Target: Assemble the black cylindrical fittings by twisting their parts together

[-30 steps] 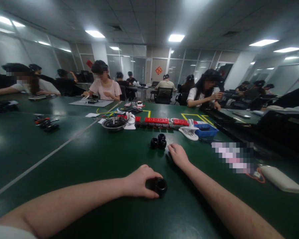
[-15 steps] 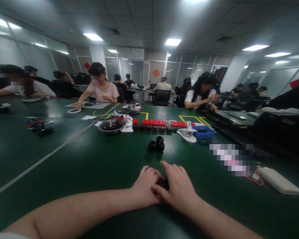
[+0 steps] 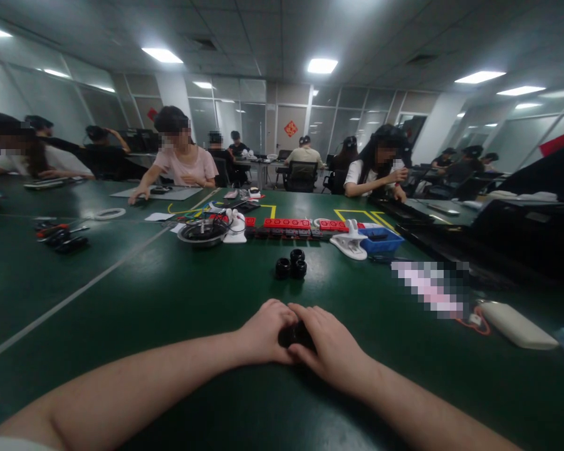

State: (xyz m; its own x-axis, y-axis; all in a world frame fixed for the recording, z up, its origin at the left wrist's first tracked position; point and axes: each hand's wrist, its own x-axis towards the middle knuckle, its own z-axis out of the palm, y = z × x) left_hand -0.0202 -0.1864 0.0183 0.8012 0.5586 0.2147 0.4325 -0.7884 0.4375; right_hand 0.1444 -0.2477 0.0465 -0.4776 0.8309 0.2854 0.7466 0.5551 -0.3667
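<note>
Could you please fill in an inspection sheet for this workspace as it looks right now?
Surface: green table with a pale line.
Job's things: small black cylindrical part enclosed by both hands; three similar black parts clustered beyond.
Clutter: round dish, red blocks, blue tray, white clamp, white pouch.
Grippers: left hand and right hand closed on the part.
Cables: nothing seen.
Surroundings: seated people at other tables.

Forearms bare (no watch, rings); white sleeve edge (image 3: 0,443) at left shoulder.
</note>
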